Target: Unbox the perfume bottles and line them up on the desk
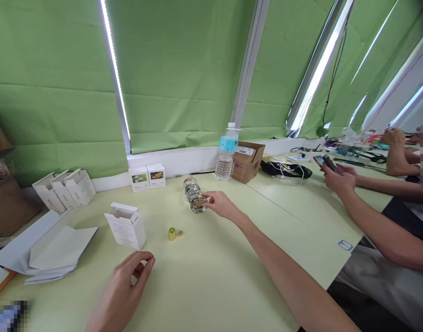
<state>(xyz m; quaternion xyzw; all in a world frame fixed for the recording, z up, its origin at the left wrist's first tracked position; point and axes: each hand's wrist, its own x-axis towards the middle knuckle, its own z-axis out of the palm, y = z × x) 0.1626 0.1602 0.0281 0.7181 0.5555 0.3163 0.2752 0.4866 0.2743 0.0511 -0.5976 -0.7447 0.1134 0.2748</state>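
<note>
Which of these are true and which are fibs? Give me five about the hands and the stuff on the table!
1. The right hand touches a glass bottle. True.
2. The left hand holds the gold cap. False: the left hand is apart from the gold cap, which stands on the table.
3. The water bottle stands beside the brown box. True.
4. The blinds are red. False: the blinds are green.
5. The white box nearest the left hand is open at the top. True.
</note>
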